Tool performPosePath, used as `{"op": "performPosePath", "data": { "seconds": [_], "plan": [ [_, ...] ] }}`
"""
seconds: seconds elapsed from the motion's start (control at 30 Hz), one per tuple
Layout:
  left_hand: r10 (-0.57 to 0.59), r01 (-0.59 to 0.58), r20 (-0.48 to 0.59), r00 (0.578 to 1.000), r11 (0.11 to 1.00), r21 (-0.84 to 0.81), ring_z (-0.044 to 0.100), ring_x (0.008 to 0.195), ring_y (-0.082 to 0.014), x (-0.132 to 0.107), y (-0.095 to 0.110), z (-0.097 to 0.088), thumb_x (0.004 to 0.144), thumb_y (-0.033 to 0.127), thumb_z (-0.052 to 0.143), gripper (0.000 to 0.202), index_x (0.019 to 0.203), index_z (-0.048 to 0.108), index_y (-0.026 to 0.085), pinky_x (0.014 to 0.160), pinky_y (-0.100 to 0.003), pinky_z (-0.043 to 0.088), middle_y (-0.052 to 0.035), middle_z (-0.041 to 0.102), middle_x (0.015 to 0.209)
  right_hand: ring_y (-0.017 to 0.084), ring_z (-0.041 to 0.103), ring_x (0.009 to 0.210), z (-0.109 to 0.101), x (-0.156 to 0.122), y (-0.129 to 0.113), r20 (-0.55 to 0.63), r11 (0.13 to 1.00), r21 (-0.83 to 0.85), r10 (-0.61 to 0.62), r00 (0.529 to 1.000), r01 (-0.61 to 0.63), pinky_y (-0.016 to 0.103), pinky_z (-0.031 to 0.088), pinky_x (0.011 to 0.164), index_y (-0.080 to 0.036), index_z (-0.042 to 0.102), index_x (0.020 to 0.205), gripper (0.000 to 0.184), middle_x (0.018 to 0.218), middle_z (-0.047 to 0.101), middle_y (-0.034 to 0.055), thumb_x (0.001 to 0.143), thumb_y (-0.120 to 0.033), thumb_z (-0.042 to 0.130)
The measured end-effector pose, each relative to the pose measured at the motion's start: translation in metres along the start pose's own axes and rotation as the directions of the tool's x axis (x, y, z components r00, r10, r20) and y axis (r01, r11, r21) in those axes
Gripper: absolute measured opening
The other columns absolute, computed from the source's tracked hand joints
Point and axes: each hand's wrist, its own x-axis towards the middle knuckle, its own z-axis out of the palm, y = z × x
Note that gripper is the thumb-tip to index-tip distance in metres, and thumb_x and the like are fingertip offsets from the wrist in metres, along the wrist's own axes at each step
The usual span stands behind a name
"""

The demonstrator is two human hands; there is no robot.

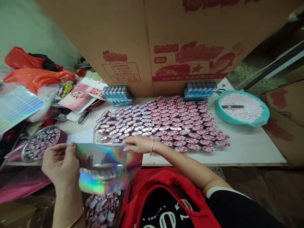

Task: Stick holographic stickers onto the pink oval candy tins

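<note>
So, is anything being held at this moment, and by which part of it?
A shiny sheet: the left hand grips its upper left corner, and the right hand pinches its top edge near the right end.

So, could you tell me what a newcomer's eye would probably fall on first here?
Probably the shimmering rainbow sheet in the left hand, low and left of centre, with the right hand at its other end. Behind it, rows of pink packets spread across the middle of the white table. At the right stands a turquoise basin of pale pieces, with a knife-like tool on them.
</note>
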Motion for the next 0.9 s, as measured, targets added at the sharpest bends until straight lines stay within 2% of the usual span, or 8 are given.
{"op": "performPosePath", "data": {
  "seconds": [0.1, 0.17, 0.33, 0.47, 0.57, 0.7, 0.8, 0.9],
  "plan": [
    [-0.076, 0.077, 0.035, 0.996, 0.997, -0.026, 0.046, 0.054, -0.0123, -0.017, -0.020, 0.021, 0.069, 0.056, 0.067, 0.035, 0.091, 0.060, 0.028, 0.069, -0.041, 0.055, 0.0071, 0.051, 0.066, 0.012, 0.053, 0.071, -0.019, -0.024, 0.016, -0.034, 0.998, 0.004, 0.063, 0.997, -0.063, 0.021, 0.035, 0.066, -0.017, 0.064, 0.081, 0.013, 0.075, 0.063, -0.0010, 0.091, -0.020, 0.057],
    [-0.025, 0.028, 0.232, 0.972, 1.000, -0.011, 0.055, 0.067, -0.0158, -0.027, -0.030, 0.038, 0.066, 0.054, 0.070, 0.050, 0.105, 0.059, 0.025, 0.074, -0.038, 0.054, 0.0027, 0.059, 0.079, 0.012, 0.055, 0.072, -0.030, -0.033, 0.025, -0.006, 0.998, 0.015, 0.055, 0.998, -0.055, 0.022, 0.036, 0.067, -0.017, 0.067, 0.081, 0.014, 0.077, 0.065, -0.0008, 0.090, -0.016, 0.057],
    [0.243, -0.313, 0.580, 0.777, 0.950, 0.021, 0.058, 0.108, -0.0275, -0.020, -0.040, 0.067, 0.061, 0.053, 0.077, 0.038, 0.081, 0.064, 0.024, 0.094, -0.040, 0.047, -0.0065, 0.063, 0.109, 0.011, 0.057, 0.071, -0.054, -0.034, 0.056, 0.094, 0.991, 0.122, 0.037, 0.995, -0.048, 0.021, 0.039, 0.069, -0.017, 0.071, 0.079, 0.012, 0.075, 0.067, -0.0020, 0.084, -0.014, 0.061],
    [0.081, -0.147, 0.803, 0.591, 0.989, 0.009, 0.060, 0.075, -0.0195, 0.017, -0.061, 0.083, 0.072, 0.059, 0.066, 0.042, 0.065, 0.051, 0.021, 0.068, -0.029, 0.048, -0.0023, 0.062, 0.076, 0.011, 0.052, 0.067, -0.064, -0.017, 0.091, 0.056, 0.964, 0.221, 0.140, 0.989, -0.149, 0.021, 0.038, 0.064, -0.016, 0.068, 0.077, 0.011, 0.068, 0.062, -0.0041, 0.081, -0.026, 0.065],
    [-0.029, -0.116, 0.839, 0.543, 0.987, 0.109, 0.052, 0.060, -0.0153, 0.046, -0.087, 0.108, 0.077, 0.063, 0.058, 0.046, 0.065, 0.046, 0.021, 0.059, -0.026, 0.043, 0.0020, 0.053, 0.060, 0.011, 0.047, 0.063, -0.064, 0.004, 0.126, -0.044, 0.918, 0.338, 0.237, 0.971, -0.208, 0.021, 0.036, 0.059, -0.016, 0.062, 0.071, 0.028, 0.063, 0.055, -0.0043, 0.078, -0.043, 0.066],
    [-0.042, -0.363, 0.840, 0.542, 0.889, 0.278, 0.063, 0.086, -0.0250, 0.056, -0.116, 0.168, 0.080, 0.056, 0.058, 0.037, 0.087, 0.061, 0.020, 0.086, -0.039, 0.046, -0.0057, 0.068, 0.083, 0.009, 0.033, 0.052, -0.050, 0.042, 0.171, -0.284, 0.833, 0.469, 0.458, 0.842, -0.294, 0.022, 0.026, 0.052, -0.020, 0.051, 0.064, 0.038, 0.052, 0.039, -0.0072, 0.071, -0.055, 0.066],
    [0.119, -0.487, 0.853, 0.509, 0.857, 0.171, 0.054, 0.120, -0.0313, 0.039, -0.120, 0.221, 0.083, 0.049, 0.060, 0.050, 0.123, 0.056, 0.021, 0.107, -0.050, 0.031, -0.0138, 0.063, 0.125, 0.009, 0.026, 0.050, -0.039, 0.065, 0.194, -0.374, 0.769, 0.552, 0.574, 0.729, -0.322, 0.023, 0.020, 0.050, -0.022, 0.044, 0.063, 0.042, 0.050, 0.031, -0.0089, 0.067, -0.057, 0.067],
    [0.180, -0.455, 0.887, 0.426, 0.890, 0.038, 0.059, 0.109, -0.0259, 0.023, -0.115, 0.265, 0.091, 0.047, 0.050, 0.038, 0.115, 0.060, 0.018, 0.100, -0.042, 0.038, -0.0128, 0.067, 0.114, 0.009, 0.028, 0.051, -0.035, 0.074, 0.210, -0.405, 0.744, 0.598, 0.602, 0.688, -0.299, 0.023, 0.023, 0.050, -0.022, 0.045, 0.064, 0.043, 0.053, 0.033, -0.0077, 0.071, -0.061, 0.061]
  ]
}}
